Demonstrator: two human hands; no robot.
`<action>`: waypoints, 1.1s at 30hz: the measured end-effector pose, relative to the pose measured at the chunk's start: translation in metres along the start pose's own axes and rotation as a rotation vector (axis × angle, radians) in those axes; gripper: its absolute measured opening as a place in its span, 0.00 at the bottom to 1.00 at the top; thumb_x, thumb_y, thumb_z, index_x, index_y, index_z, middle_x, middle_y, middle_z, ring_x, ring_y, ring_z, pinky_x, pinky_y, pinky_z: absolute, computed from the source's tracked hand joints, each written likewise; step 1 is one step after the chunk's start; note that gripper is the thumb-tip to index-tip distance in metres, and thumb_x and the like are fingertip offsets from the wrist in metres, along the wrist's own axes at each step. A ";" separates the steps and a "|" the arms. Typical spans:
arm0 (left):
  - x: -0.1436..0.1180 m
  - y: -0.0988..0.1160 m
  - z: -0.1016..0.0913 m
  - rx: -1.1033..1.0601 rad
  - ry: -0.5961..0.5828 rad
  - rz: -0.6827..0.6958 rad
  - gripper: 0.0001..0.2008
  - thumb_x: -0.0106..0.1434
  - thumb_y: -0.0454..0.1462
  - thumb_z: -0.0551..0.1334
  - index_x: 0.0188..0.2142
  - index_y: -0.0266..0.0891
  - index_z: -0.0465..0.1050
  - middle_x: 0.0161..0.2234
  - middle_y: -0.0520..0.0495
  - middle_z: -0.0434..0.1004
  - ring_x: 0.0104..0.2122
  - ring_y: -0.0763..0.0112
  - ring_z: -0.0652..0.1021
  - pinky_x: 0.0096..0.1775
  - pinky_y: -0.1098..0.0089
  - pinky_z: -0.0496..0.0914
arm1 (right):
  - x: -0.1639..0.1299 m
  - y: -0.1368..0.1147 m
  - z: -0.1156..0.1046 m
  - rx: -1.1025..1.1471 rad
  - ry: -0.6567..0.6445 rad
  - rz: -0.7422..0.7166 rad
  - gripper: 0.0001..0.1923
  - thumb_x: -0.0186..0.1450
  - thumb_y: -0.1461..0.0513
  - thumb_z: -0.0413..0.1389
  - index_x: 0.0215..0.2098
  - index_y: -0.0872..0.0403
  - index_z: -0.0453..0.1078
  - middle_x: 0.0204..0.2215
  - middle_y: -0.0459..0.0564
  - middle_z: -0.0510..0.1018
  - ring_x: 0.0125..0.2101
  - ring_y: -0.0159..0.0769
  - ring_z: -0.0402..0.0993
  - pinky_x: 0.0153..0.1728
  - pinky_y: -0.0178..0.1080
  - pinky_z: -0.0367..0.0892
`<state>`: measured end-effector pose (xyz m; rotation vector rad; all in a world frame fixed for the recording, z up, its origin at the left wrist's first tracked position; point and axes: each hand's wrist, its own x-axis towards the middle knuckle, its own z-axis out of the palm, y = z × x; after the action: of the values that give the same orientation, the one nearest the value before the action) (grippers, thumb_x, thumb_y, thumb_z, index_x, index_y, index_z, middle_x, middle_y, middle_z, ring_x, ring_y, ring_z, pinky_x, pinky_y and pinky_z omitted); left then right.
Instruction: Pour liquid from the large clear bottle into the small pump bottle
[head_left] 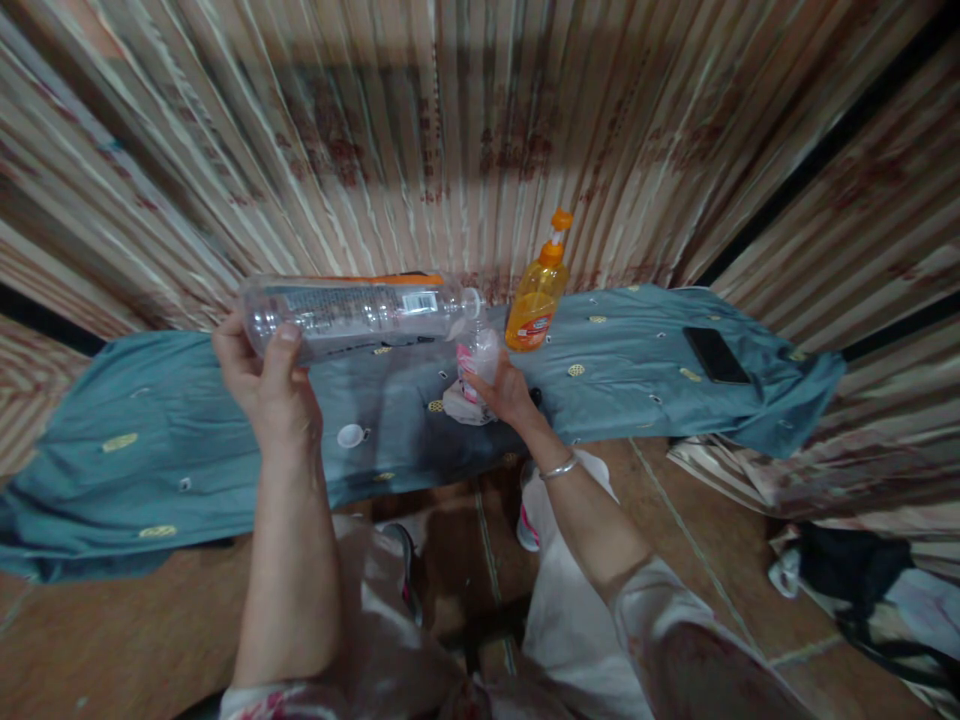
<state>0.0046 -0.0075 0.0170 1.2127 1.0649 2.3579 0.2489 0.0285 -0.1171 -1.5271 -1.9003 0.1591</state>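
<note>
Left hand point(264, 380) grips clear bottle point(360, 312) sideways; right hand point(504, 392) (extended) — clasps small bottle point(480, 355).

dim indoor light; motion blur, warped edges

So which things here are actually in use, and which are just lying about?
In use:
left hand holding the clear bottle sideways
right hand on the small bottle

Lying about:
orange bottle
phone
white cap
blue cloth
</note>
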 end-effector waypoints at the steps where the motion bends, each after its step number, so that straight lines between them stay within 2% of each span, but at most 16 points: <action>1: 0.000 0.000 0.000 0.010 -0.007 0.002 0.19 0.44 0.41 0.66 0.36 0.41 0.66 0.35 0.53 0.70 0.37 0.72 0.73 0.48 0.63 0.68 | 0.000 0.000 -0.001 -0.004 0.003 -0.008 0.36 0.66 0.46 0.51 0.61 0.63 0.52 0.44 0.66 0.77 0.43 0.50 0.78 0.41 0.48 0.73; 5: 0.000 -0.002 -0.002 0.034 -0.031 0.017 0.18 0.45 0.42 0.66 0.36 0.42 0.66 0.35 0.53 0.69 0.38 0.71 0.73 0.48 0.63 0.67 | 0.000 -0.002 -0.002 -0.021 -0.003 -0.017 0.36 0.66 0.47 0.51 0.62 0.63 0.52 0.45 0.66 0.77 0.43 0.50 0.78 0.41 0.47 0.73; 11: 0.001 -0.002 -0.002 -0.040 -0.013 -0.002 0.20 0.43 0.39 0.67 0.36 0.40 0.66 0.34 0.52 0.69 0.37 0.72 0.72 0.49 0.63 0.66 | 0.000 -0.003 -0.005 -0.001 -0.020 0.001 0.36 0.66 0.47 0.52 0.61 0.64 0.52 0.44 0.65 0.77 0.43 0.50 0.77 0.41 0.47 0.73; 17: 0.002 -0.006 -0.005 0.072 -0.038 0.046 0.18 0.46 0.43 0.65 0.37 0.42 0.66 0.35 0.53 0.69 0.39 0.70 0.73 0.50 0.61 0.67 | 0.000 -0.003 -0.006 -0.030 -0.021 -0.022 0.35 0.66 0.47 0.52 0.61 0.61 0.53 0.45 0.65 0.77 0.42 0.49 0.78 0.40 0.47 0.73; 21: 0.004 -0.009 -0.007 0.102 -0.045 0.057 0.19 0.47 0.44 0.65 0.38 0.42 0.66 0.36 0.52 0.69 0.39 0.70 0.73 0.50 0.60 0.67 | 0.000 -0.004 -0.005 -0.036 0.004 -0.014 0.37 0.65 0.45 0.52 0.61 0.63 0.52 0.44 0.66 0.77 0.40 0.49 0.78 0.39 0.46 0.74; 30: 0.003 -0.005 -0.004 0.006 -0.022 0.016 0.21 0.43 0.43 0.67 0.37 0.41 0.66 0.34 0.53 0.69 0.38 0.71 0.73 0.50 0.62 0.67 | 0.000 -0.005 -0.008 -0.036 -0.022 -0.012 0.34 0.66 0.47 0.51 0.60 0.62 0.55 0.46 0.66 0.77 0.42 0.50 0.78 0.41 0.47 0.74; 33: 0.003 -0.006 -0.005 0.035 -0.025 0.022 0.21 0.44 0.44 0.67 0.37 0.41 0.66 0.34 0.53 0.68 0.37 0.71 0.73 0.49 0.62 0.67 | 0.000 -0.005 -0.006 -0.027 -0.019 0.006 0.36 0.66 0.46 0.52 0.60 0.64 0.54 0.44 0.66 0.77 0.43 0.50 0.78 0.41 0.47 0.74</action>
<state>-0.0018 -0.0040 0.0131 1.2693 1.0952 2.3431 0.2487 0.0252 -0.1102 -1.5548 -1.9201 0.1522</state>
